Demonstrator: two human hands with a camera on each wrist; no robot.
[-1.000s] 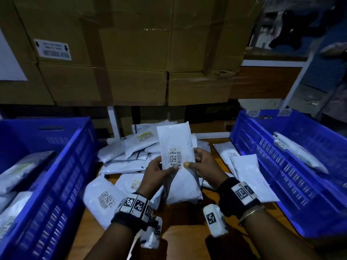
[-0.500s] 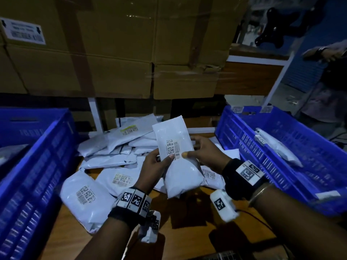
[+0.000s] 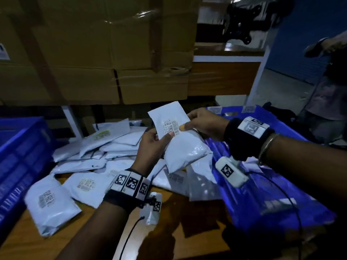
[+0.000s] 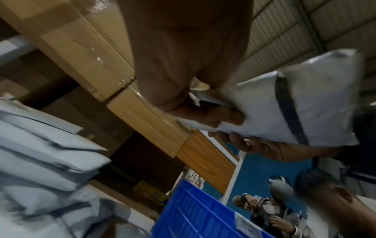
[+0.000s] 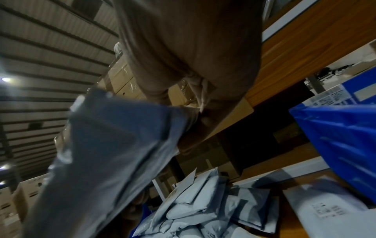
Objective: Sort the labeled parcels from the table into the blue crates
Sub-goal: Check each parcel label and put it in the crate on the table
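Observation:
A white labeled parcel [image 3: 180,139] is held upright above the table by both hands, its barcode label facing me. My left hand [image 3: 154,145] grips its left edge with the thumb on the label. My right hand [image 3: 201,122] pinches its right edge, thumb on the front. The same parcel [image 4: 289,109] shows in the left wrist view and the parcel [image 5: 105,161] fills the right wrist view. Several more white parcels [image 3: 105,147] lie heaped on the wooden table [image 3: 37,244]. One blue crate [image 3: 281,194] stands at the right, another blue crate [image 3: 20,162] at the left.
Large cardboard boxes [image 3: 93,53] are stacked behind the table. A white shelf post [image 3: 72,119] rises behind the heap. Another person [image 3: 328,87] stands at the far right beyond the right crate. A cable [image 3: 129,239] runs from my left wrist.
Both hands have carried the parcel to the right, toward the right crate, and it now tilts slightly. The view has swung right, so the left crate has slid toward the frame's edge.

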